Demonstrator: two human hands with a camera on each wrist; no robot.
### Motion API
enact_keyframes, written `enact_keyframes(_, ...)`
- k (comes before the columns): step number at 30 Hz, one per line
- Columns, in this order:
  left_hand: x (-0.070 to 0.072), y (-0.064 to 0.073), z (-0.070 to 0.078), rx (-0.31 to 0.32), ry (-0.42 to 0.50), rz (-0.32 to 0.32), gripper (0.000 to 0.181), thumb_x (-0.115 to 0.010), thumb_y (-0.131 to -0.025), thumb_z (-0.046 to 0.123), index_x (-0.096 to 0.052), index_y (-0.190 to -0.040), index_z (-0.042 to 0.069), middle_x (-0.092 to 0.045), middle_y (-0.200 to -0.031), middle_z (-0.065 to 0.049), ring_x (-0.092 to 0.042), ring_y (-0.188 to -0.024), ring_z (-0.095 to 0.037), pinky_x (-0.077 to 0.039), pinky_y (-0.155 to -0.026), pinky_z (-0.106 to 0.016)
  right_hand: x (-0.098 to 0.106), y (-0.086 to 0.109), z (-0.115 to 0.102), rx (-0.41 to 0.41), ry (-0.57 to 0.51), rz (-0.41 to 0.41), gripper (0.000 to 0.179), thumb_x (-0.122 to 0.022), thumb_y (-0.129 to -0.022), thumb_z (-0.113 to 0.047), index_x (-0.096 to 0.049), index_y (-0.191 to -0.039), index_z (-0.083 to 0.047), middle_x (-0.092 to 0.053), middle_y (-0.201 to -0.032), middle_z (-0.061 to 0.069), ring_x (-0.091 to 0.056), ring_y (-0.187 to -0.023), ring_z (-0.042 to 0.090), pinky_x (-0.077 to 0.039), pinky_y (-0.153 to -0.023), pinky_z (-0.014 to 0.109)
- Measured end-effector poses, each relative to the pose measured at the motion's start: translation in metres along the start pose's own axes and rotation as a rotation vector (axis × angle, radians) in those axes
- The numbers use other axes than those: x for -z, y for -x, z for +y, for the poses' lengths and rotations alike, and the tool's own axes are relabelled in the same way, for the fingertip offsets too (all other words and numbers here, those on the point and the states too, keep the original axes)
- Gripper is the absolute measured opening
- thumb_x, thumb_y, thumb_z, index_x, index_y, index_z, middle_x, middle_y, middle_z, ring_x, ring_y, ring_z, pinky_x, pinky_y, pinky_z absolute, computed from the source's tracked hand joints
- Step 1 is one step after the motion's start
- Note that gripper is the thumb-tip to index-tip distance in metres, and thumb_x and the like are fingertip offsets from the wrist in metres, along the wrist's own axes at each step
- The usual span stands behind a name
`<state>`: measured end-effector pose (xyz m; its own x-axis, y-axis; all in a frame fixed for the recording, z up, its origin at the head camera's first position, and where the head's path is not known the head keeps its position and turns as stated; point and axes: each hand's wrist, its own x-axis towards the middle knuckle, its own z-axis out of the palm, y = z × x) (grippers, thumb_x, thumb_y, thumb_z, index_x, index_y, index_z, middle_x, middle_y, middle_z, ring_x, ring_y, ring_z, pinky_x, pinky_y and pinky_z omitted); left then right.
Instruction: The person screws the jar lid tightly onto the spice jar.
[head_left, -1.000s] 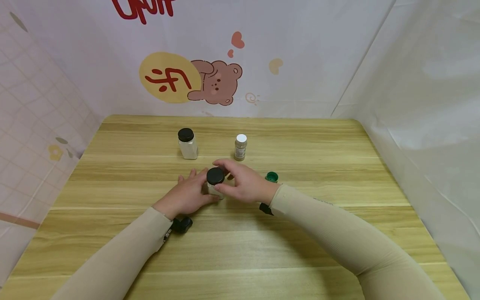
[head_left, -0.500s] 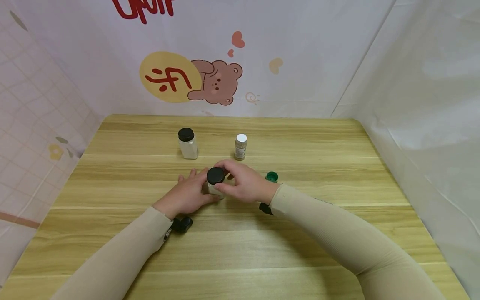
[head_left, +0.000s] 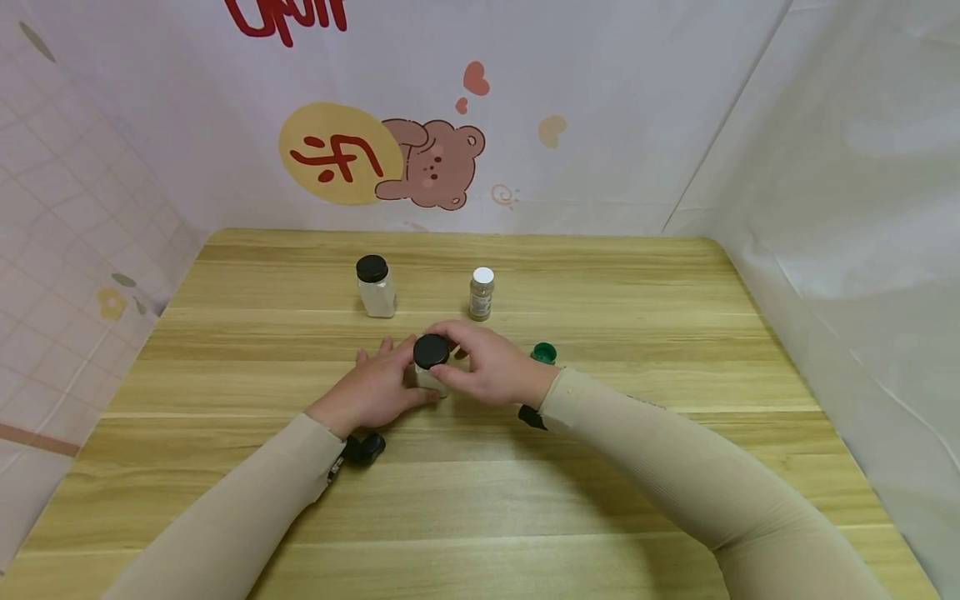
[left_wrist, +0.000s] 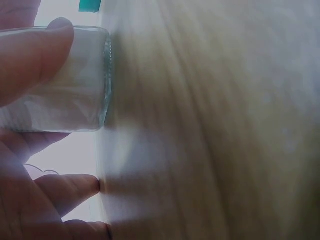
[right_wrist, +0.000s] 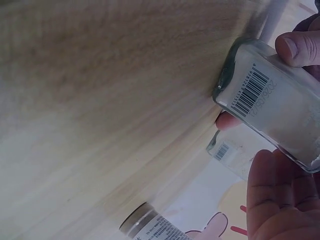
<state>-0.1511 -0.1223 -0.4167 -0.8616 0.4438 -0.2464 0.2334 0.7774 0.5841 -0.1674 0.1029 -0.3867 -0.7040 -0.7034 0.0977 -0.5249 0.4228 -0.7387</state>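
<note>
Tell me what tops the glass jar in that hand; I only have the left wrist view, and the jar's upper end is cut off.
Observer: The head view shows a black lid on the glass jar.
Visitor: Is anything printed on the glass? My side looks plain.
Observer: The right wrist view shows a barcode on its side, near the base.
Visitor: Fancy! Does it have a twin anywhere?
Observer: It has a lookalike: in the head view, a second black-topped jar stands upright farther back on the table.
</note>
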Motion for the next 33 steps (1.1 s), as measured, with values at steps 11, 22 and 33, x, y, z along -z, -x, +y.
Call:
enact_keyframes(11, 0.0004, -0.0008, 0.0013, 0.010, 0.008, -0.006, 0.083, -0.077, -0.095, 0.048, -0.033, -0.165, 0.035, -0.025, -0.173, -0.020, -0.010, -0.156, -0.061, 0.000, -0.117, -0.086, 0.0008, 0.0002, 0.0010, -0.022, -0.001, -0.014, 0.058, -0.069, -0.102, -0.017, -0.047, -0.153, -0.001, -0.065, -0.139, 0.010, -0.064, -0.123, 0.022, -0.056, -0.104, 0.044)
enact_keyframes(22, 0.0001, 0.0003, 0.0012, 0.001, 0.009, -0.004, 0.083, -0.076, -0.095, 0.048, -0.034, -0.165, 0.034, -0.026, -0.172, -0.023, -0.010, -0.156, -0.061, -0.001, -0.117, -0.085, -0.0003, -0.0003, 0.0021, -0.017, 0.003, -0.009, 0.044, -0.070, -0.102, -0.021, -0.056, -0.141, -0.005, -0.066, -0.134, 0.006, -0.065, -0.118, 0.019, -0.056, -0.103, 0.044)
enact_keyframes(33, 0.0006, 0.0002, 0.0020, 0.000, 0.003, -0.003, 0.081, -0.076, -0.096, 0.047, -0.035, -0.165, 0.035, -0.026, -0.172, -0.021, -0.011, -0.156, -0.061, 0.000, -0.117, -0.086, 0.0004, 0.0003, 0.0015, 0.005, 0.005, -0.009, 0.047, -0.069, -0.102, -0.017, -0.054, -0.145, -0.004, -0.064, -0.140, 0.008, -0.065, -0.122, 0.021, -0.057, -0.103, 0.045)
